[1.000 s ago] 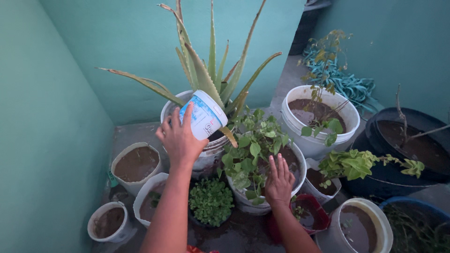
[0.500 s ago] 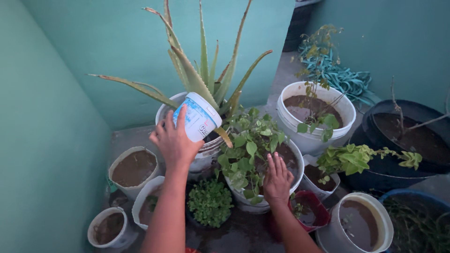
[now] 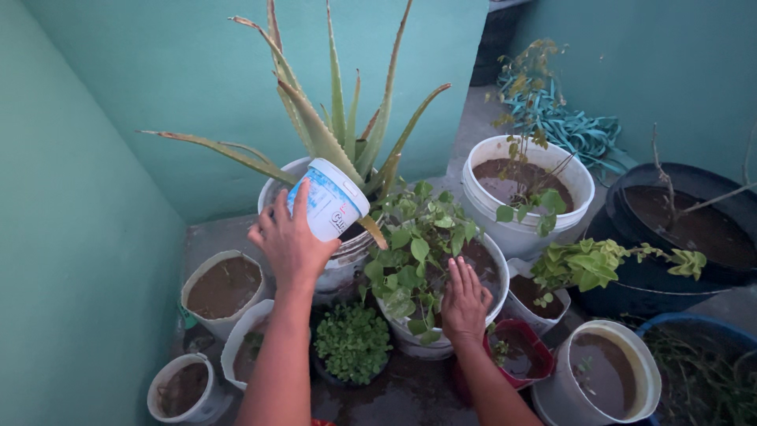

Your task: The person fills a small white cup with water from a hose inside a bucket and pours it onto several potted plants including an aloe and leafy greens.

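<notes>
Two bare hands work over a cluster of pots on the wet floor in a teal-walled corner: the left hand (image 3: 290, 243) is wrapped around a white and blue tub (image 3: 328, 200), tipped mouth-down over the rim of the white aloe pot (image 3: 277, 183) at the back. The right hand (image 3: 464, 301) lies flat, fingers spread and holding nothing, on the near rim of the leafy plant's white pot (image 3: 500, 278), just beside a small red pot (image 3: 528, 353).

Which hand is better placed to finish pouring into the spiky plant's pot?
Probably the left hand: it grips the tilted white tub right above the spiky plant's pot. The right hand rests flat on the leafy plant's bucket, holding nothing.
</notes>
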